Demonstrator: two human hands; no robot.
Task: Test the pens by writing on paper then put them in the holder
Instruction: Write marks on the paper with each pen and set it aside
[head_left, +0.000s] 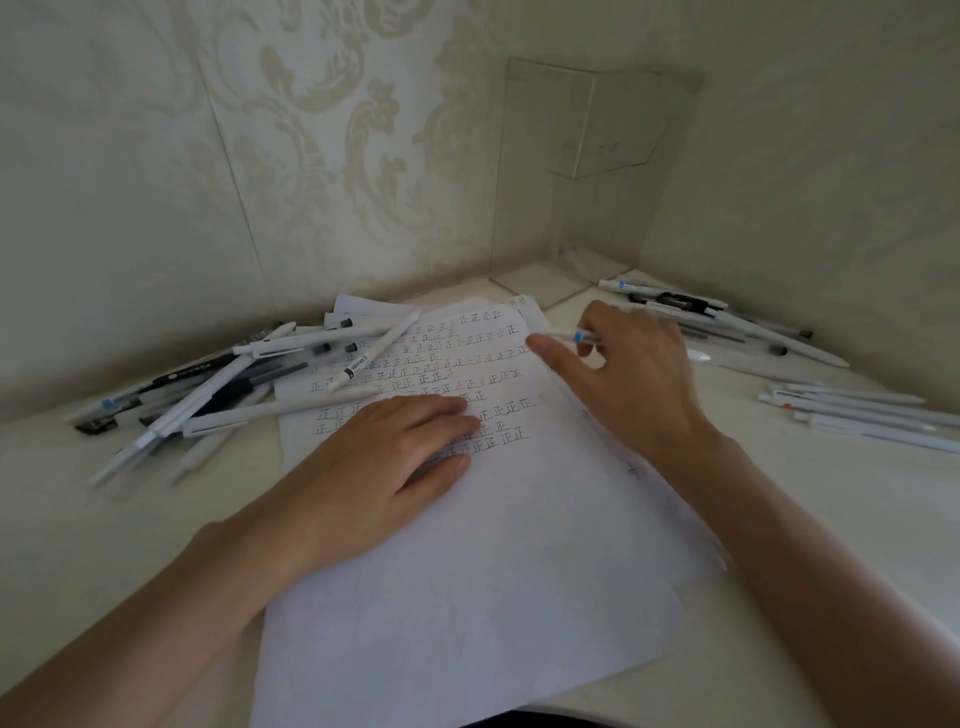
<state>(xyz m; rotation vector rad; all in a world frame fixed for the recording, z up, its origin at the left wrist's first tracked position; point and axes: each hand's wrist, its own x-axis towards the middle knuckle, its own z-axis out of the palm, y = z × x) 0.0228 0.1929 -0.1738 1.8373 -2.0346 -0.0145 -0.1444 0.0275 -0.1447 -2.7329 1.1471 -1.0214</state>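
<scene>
I see the left hand (395, 452) lying flat on the top white sheet of paper (467, 597), fingers straight and close together, pressing it onto the white table (831, 545). The hand covers part of the small handwritten marks (467, 358) that fill the far half of the sheet. More sheets lie under it, but only their edges show, so I cannot count them.

The right hand (639, 379) is over the far right corner of the paper, thumb stretched to the left and the other fingers curled. It grips a slim white pen with a blue band (584, 338). Only a short piece of this pen shows between thumb and fingers. The rest is hidden behind the hand, and I cannot tell whether its tip touches the paper.

The tall clear plastic holder (571, 171) stands in the corner of the walls, behind the paper. It is so transparent that I make out mostly its edges, and I cannot tell what is inside.

A loose pile of white, grey and black pens (218, 389) lies left of the paper, some resting on its far edge. A second group of white pens (727, 322) lies along the right wall, partly hidden by the right hand. A third group of white pens (857, 415) lies further right, cut off by the frame.
</scene>
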